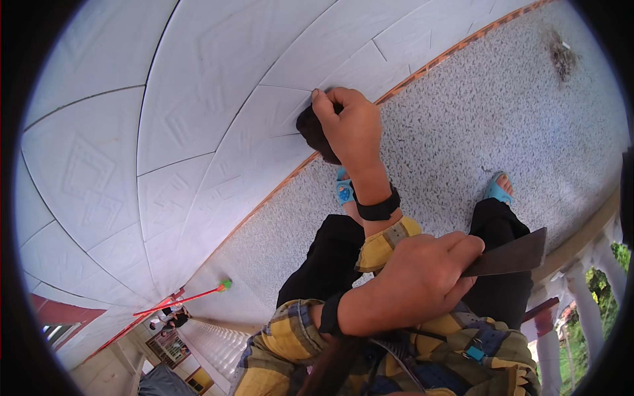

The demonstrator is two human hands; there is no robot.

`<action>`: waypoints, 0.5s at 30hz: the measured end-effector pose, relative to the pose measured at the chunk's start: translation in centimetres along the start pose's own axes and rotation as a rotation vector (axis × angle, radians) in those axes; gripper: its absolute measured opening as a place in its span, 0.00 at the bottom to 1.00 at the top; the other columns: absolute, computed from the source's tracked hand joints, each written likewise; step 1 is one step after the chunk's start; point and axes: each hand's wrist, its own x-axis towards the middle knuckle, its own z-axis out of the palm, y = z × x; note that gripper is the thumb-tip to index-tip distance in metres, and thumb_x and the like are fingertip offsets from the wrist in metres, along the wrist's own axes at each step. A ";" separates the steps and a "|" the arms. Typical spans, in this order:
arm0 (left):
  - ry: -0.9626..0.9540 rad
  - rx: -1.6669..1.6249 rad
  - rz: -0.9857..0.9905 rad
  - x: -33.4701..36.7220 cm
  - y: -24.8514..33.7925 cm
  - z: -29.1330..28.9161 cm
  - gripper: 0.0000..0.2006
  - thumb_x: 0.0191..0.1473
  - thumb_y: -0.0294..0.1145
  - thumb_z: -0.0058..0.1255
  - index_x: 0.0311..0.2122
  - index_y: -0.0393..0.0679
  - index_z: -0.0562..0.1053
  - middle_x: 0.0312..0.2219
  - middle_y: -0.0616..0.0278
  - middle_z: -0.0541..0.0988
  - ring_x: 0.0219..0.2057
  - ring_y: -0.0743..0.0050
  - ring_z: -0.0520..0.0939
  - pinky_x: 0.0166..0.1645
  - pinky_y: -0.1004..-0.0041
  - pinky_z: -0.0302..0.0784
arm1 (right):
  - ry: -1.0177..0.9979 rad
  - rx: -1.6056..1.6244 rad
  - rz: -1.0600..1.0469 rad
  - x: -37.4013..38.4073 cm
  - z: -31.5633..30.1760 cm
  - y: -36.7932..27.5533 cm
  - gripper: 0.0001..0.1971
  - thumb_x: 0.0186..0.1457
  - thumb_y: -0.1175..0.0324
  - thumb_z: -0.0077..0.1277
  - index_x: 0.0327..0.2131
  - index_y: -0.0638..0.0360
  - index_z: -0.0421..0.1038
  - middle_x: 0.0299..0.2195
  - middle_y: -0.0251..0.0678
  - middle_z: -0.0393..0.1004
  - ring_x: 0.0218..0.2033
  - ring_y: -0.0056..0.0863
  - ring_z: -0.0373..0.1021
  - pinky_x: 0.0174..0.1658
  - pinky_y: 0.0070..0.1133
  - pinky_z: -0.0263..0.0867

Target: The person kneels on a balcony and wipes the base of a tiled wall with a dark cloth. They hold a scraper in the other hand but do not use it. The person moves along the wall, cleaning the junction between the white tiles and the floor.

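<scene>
My left hand (pixel 422 280) reaches across my body from the left and is closed around one end of a flat, dark, blade-like piece (pixel 512 256). The piece's wide end points right, over my right leg; its kind is not clear. Farther forward, beside the tiled wall, my right hand (pixel 356 129) has its fingers curled on a dark brown, rounded lump (pixel 315 134). Part of that lump is hidden by the hand, and what it is cannot be made out. Black bands circle both wrists.
Pale tiles cover the wall (pixel 178 86) on the left, edged by an orange strip along the speckled floor (pixel 449 132). A white balustrade (pixel 584 297) stands at the right. A broom (pixel 224 285), a distant person (pixel 175 317) and a dirt patch (pixel 561 58) also show.
</scene>
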 end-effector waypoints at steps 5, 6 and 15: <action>0.007 0.000 0.013 0.0 0.0 0.1 0.18 0.45 0.27 0.60 0.43 0.39 0.69 0.31 0.54 0.76 0.29 0.49 0.80 0.31 0.58 0.73 | 0.026 0.021 -0.067 0.3 0.0 0.4 0.16 0.58 0.61 0.55 0.25 0.67 0.75 0.16 0.42 0.70 0.16 0.30 0.66 0.23 0.26 0.62; -0.003 0.003 0.012 0.0 0.0 0.1 0.18 0.45 0.27 0.60 0.43 0.39 0.69 0.31 0.54 0.76 0.29 0.49 0.80 0.31 0.58 0.73 | 0.014 0.036 -0.097 0.5 0.0 0.6 0.17 0.58 0.61 0.54 0.25 0.67 0.75 0.15 0.41 0.69 0.15 0.29 0.64 0.22 0.27 0.61; 0.005 -0.018 -0.033 0.3 0.1 0.0 0.16 0.43 0.21 0.57 0.42 0.40 0.74 0.29 0.56 0.78 0.29 0.52 0.81 0.32 0.64 0.74 | 0.059 -0.123 0.035 2.9 -2.3 1.7 0.18 0.58 0.58 0.50 0.23 0.63 0.74 0.22 0.49 0.74 0.23 0.50 0.71 0.27 0.38 0.66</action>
